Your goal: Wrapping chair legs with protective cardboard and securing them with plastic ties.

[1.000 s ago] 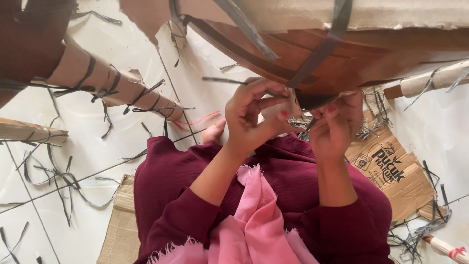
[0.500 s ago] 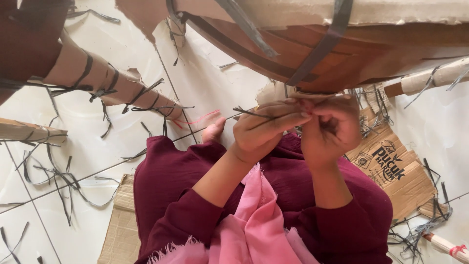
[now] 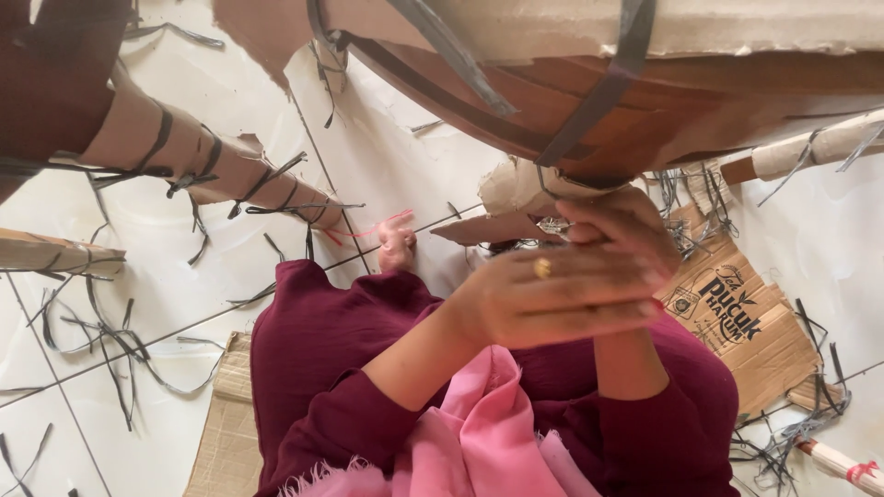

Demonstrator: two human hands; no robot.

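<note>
From the head view, the left hand (image 3: pixel 552 299) lay across the front with its fingers stretched long and close together, a ring on one of them, and it covered most of what was being worked. Whether it pinched anything underneath could not be told. The right hand (image 3: pixel 622 221) sat just behind it, curled tight at the cardboard-wrapped piece (image 3: pixel 525 189) that hung from the wooden furniture part (image 3: pixel 663 101) overhead; a few thin strands showed at its fingertips, but a firm grip on them could not be made out.

As a judgement: the dark plastic straps (image 3: pixel 608 83) round the wooden part looked taut and narrow-edged — a strap let go suddenly might whip or nick a finger held that close. The torn cardboard wrap was ragged, and a hard pull could rip it further rather than free it cleanly. With both hands crowded into one spot, one hiding the other, a slip would be hard to catch.

The floor was pale tile (image 3: pixel 166 276) with dark grout lines, strewn with cut strap ends (image 3: pixel 101 340). The person sat on flattened cardboard (image 3: pixel 226 433), a bare foot (image 3: pixel 398 244) out ahead. More wrapped, strapped legs (image 3: pixel 221 170) lay to the left, a printed flattened carton (image 3: pixel 737 313) to the right, and a pink scarf (image 3: pixel 470 433) hung over the maroon sleeves.
</note>
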